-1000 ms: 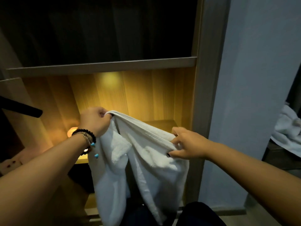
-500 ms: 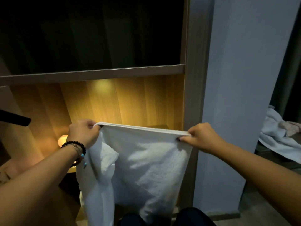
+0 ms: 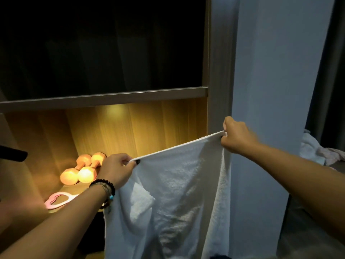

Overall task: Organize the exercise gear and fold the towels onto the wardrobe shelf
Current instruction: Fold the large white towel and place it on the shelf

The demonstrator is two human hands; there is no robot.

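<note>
Stretching white towel (image 3: 173,199) taut | left hand (image 3: 116,170), right hand (image 3: 236,136) pinching top corners

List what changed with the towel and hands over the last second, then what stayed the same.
The right hand moved up and out to the right and the hands drew apart, stretching the white towel's top edge taut. The left hand kept pinching its corner; the right hand kept its grip. The towel still hangs unfolded before the wardrobe shelf.

towel (image 3: 173,199) bottom cut off, ring (image 3: 59,200) partly hidden, perhaps pink
</note>
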